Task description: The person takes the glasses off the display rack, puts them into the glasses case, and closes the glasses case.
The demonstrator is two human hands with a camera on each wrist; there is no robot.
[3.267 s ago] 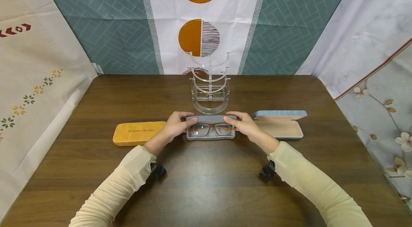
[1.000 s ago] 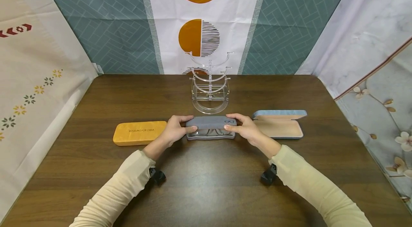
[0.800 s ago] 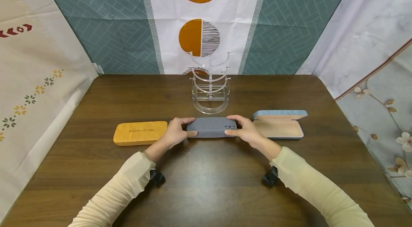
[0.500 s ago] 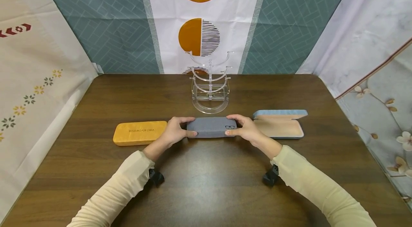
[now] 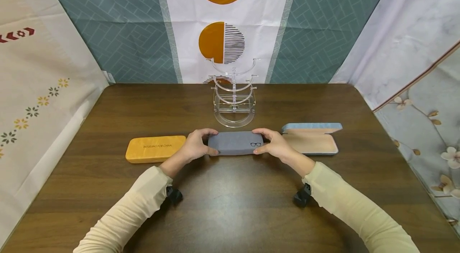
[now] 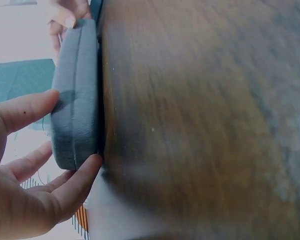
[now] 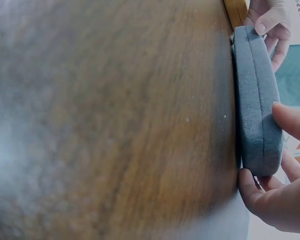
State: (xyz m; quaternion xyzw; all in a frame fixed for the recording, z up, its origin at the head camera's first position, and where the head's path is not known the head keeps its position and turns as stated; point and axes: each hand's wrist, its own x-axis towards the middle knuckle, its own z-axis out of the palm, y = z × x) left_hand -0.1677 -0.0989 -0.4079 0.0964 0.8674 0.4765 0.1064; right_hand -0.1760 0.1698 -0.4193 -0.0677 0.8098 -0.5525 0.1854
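Note:
A grey eyeglass case (image 5: 233, 142) with a small glasses print on its lid lies closed at the middle of the table. My left hand (image 5: 194, 146) grips its left end, thumb at the front and fingers behind. At the right end my right hand (image 5: 276, 146) holds it in the same way. Both wrist views show the grey case (image 6: 80, 100) with its lid seam meeting all along the visible side. Thumb and fingers press on the case's end in the right wrist view, where the right hand (image 7: 285, 200) shows. Whatever lies inside is hidden.
A yellow eyeglass case (image 5: 155, 149), closed, lies left of the hands. On the right, a light blue case (image 5: 312, 144) stands with its lid raised and a bare beige lining. Behind the grey case rises a clear acrylic glasses stand (image 5: 234, 97), with thin-framed glasses low on it.
The grey case's lid has come down over the eyeglasses that were visible inside. Since then, my thumbs have slipped from the lid down to the front edge.

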